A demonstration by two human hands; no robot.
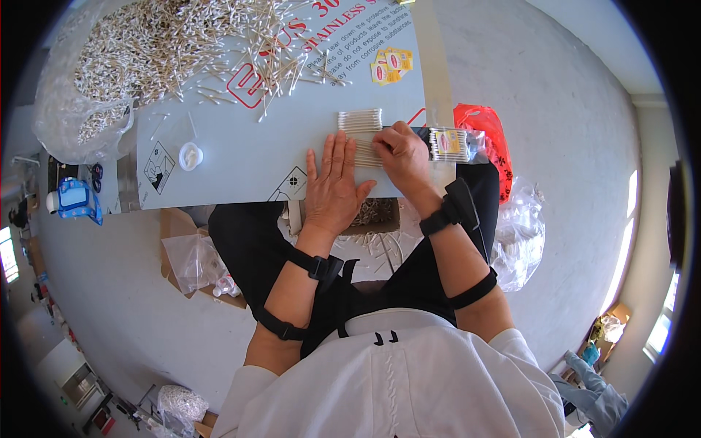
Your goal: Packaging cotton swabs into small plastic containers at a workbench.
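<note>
My left hand [332, 186] lies flat on the grey table sheet [248, 168], its fingers stretched out and touching the left ends of a row of cotton swabs [366, 152]. At the right end of that row, my right hand [405, 157] has its fingers curled and pressed together on the swabs; its fingertips are partly hidden. Just beyond my hands is a second neat row of cotton swabs [360, 120]. Beside my right hand, at the table's right edge, lies a clear packet [449, 144] of swabs with a yellow card inside.
A big heap of loose swabs [161, 51] spreads from a clear bag [55, 109] at far left. Several yellow cards [392, 66] lie far right. A small white cup [190, 156] stands left. A red bag [485, 131] hangs right; an open box [376, 215] sits below the front edge.
</note>
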